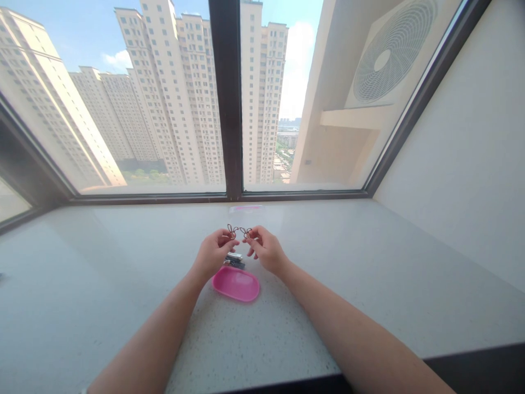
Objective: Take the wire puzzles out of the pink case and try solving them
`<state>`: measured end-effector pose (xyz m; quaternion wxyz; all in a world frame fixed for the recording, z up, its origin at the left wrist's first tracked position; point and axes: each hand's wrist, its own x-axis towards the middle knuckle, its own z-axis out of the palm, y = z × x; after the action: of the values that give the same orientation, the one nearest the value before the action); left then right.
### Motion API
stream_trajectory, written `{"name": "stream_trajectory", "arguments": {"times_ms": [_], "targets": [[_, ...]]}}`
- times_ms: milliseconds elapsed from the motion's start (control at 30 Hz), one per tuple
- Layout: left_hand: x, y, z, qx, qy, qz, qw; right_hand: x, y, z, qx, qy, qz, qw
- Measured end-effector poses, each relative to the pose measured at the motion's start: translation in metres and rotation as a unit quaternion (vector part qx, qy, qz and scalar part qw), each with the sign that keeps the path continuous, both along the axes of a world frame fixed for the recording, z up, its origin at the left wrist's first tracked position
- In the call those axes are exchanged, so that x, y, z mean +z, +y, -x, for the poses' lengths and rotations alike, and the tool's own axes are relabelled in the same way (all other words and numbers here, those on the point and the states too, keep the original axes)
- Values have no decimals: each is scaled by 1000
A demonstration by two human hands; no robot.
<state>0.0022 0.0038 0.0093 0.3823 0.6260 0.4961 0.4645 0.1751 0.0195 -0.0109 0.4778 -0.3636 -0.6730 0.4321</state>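
Above the pale speckled counter, my left hand (215, 249) pinches a small brown rabbit-shaped loop piece (232, 231) between thumb and fingers. My right hand (264, 249) grips a similar brown rabbit-shaped loop piece (245, 232) beside it. The two pieces are side by side and very close; whether they touch I cannot tell. Just below the hands lies a small bundle of dark and silver items (234, 261), partly hidden by my left hand. Nearer to me is a shallow pink oval tray (235, 285), with nothing visible inside.
A clear lid-like piece with a pink streak (246, 209) lies at the back of the counter (348, 273), by the window frame (233, 109). A white wall (463, 153) rises on the right. The counter's dark front edge shows at the bottom right.
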Motion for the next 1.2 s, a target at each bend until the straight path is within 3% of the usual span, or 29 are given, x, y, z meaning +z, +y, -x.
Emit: {"name": "stream_trajectory", "arguments": {"times_ms": [267, 667, 967, 1200], "targets": [[-2, -1, 0, -37, -2, 18, 999, 8, -2, -1, -60, -11, -96, 994], [5, -5, -4, -83, -51, 23, 995, 4, -2, 1, 38, 80, 52, 995], [8, -4, -2, -6, -11, 3, 1000, 7, -3, -1, 31, 105, 48, 993], [13, -8, -3, -37, -14, 26, 999, 6, -2, 2, 25, 134, 51, 989]]}}
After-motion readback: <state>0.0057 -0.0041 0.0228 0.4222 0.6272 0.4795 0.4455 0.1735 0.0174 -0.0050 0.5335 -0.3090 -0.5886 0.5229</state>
